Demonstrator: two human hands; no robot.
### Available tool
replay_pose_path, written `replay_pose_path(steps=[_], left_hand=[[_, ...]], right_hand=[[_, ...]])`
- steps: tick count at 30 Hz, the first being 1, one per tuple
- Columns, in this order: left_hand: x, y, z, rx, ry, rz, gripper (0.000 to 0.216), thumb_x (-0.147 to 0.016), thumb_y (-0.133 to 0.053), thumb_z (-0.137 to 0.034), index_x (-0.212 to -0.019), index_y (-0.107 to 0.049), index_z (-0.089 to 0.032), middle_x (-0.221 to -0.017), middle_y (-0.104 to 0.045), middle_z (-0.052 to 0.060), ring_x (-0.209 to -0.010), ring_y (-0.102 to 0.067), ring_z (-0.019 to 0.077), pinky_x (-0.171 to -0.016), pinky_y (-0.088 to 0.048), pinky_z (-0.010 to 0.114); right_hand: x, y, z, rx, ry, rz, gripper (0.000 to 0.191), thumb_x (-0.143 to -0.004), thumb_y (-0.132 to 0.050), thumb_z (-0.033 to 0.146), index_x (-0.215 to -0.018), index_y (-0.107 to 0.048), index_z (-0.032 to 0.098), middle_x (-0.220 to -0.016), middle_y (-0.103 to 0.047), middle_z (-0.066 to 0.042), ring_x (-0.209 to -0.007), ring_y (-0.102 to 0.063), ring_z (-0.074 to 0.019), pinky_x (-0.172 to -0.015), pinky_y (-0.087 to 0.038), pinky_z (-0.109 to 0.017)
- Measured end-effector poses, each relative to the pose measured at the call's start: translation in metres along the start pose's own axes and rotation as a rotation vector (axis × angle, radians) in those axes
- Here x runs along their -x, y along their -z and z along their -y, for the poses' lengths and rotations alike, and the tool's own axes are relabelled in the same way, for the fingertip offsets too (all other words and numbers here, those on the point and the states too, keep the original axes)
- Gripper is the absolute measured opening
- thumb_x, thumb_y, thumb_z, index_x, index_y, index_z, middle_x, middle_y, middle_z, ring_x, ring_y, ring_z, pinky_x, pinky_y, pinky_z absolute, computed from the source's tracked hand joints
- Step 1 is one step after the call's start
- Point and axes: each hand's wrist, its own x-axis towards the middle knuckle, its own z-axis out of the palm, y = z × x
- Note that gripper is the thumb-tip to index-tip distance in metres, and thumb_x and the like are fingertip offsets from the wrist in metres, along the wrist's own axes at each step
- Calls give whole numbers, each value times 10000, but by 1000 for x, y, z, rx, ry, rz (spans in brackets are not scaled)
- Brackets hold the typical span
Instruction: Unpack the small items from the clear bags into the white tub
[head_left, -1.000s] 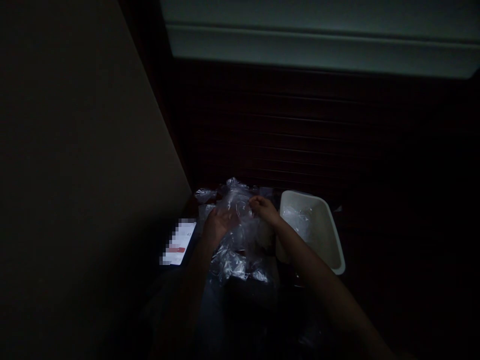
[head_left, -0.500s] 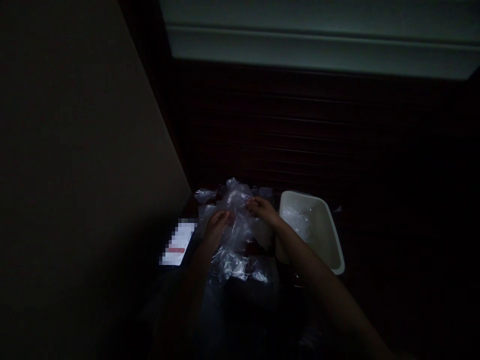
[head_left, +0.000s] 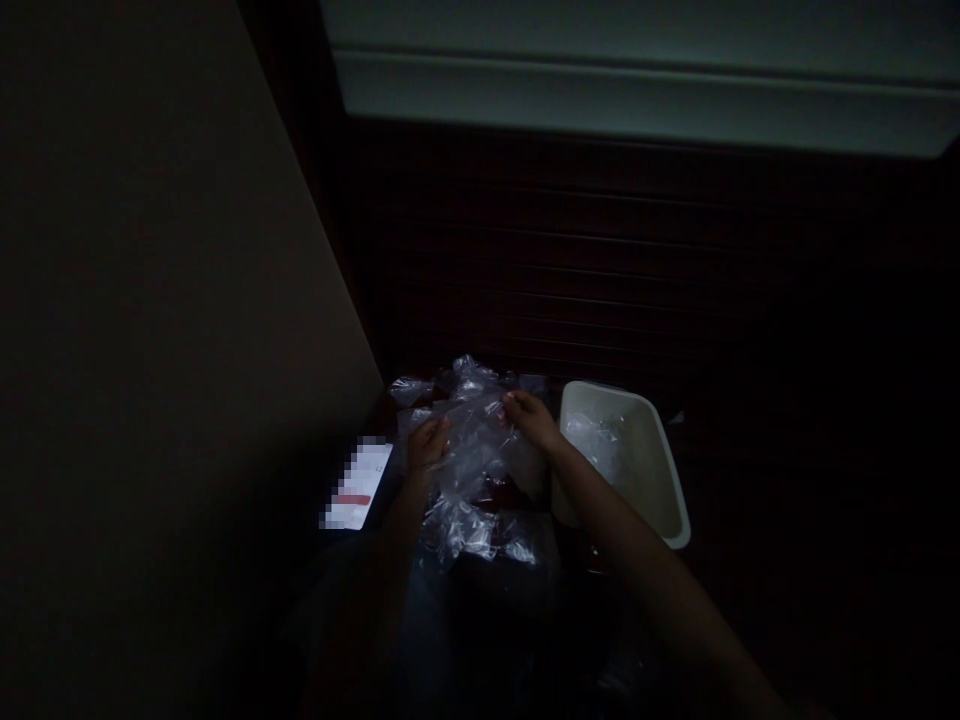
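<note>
A clear plastic bag is stretched between my two hands, low in the middle of the dim head view. My left hand is closed on its left edge. The fingers of my right hand pinch its upper right edge. Beneath and around it lie several more crumpled clear plastic bags, shiny where light catches them. How many layers my fingers hold is too dark to tell.
To the right stands a white plastic basin with clear plastic inside. A lit phone lies left of my left hand. A pale wall or panel rises on the left; dark slatted wood is behind.
My hands have drawn slightly apart, the left one moving a little left. The plastic between them now looks flatter and more spread out.
</note>
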Motion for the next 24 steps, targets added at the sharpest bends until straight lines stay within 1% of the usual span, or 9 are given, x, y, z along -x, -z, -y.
replay_pose_path(steps=[5,9,13,16,18,20,21,23,24], left_hand=[[-1,7,-1,3,44,-5,338,-666,-527,-500,-687,-571,-165,-402,-395,-53,-335,-364,69,-345,-248,193],[0,10,-4,-1,57,0,352,-669,-522,-505,-733,-581,-165,-396,-375,-61,-324,-344,64,-334,-232,188],[4,9,-9,-5,1,62,379,-688,-509,-496,-848,-606,-167,-397,-359,-64,-339,-338,66,-351,-244,192],[7,8,-11,-15,-11,130,405,-696,-511,-480,-934,-607,-167,-413,-385,-56,-355,-344,70,-366,-250,198],[7,8,-11,-14,-10,155,419,-698,-513,-473,-963,-606,-162,-444,-428,-44,-373,-364,75,-381,-260,204],[6,7,-10,-3,-4,153,428,-687,-530,-465,-961,-609,-146,-481,-469,-31,-393,-386,78,-395,-270,207],[5,7,-9,2,10,148,437,-678,-541,-464,-960,-609,-138,-488,-479,-28,-395,-390,79,-393,-266,207],[4,8,-8,8,49,159,456,-662,-558,-463,-971,-603,-131,-463,-461,-35,-373,-373,77,-372,-239,204],[4,8,-7,13,63,170,458,-658,-562,-463,-974,-600,-132,-442,-443,-42,-358,-358,74,-362,-223,201]], right_hand=[[-2,3,2,2,57,-73,292,-677,-506,473,-736,-503,187,-545,-517,41,-468,-487,-87,-483,-411,-224],[-3,3,2,1,49,-113,309,-652,-526,482,-730,-518,183,-551,-520,40,-468,-481,-84,-475,-417,-221],[-1,0,4,-8,-22,-70,325,-607,-589,450,-790,-534,188,-610,-563,26,-530,-534,-104,-521,-447,-241],[2,-1,5,18,-46,-35,358,-571,-633,406,-845,-536,196,-588,-566,36,-535,-545,-115,-522,-442,-243],[2,1,6,51,-48,-37,323,-592,-609,419,-805,-545,185,-552,-556,38,-501,-523,-106,-502,-419,-231],[2,3,7,97,-29,-69,294,-639,-548,462,-700,-545,174,-513,-535,36,-469,-488,-95,-487,-392,-221],[2,4,7,119,-15,-91,310,-660,-517,482,-644,-532,173,-495,-520,36,-458,-473,-92,-482,-381,-220],[2,5,9,150,15,-138,353,-685,-474,510,-567,-496,178,-466,-488,38,-450,-458,-93,-478,-372,-220],[2,5,10,155,29,-151,360,-690,-465,516,-560,-490,181,-459,-478,39,-453,-459,-96,-480,-372,-222]])
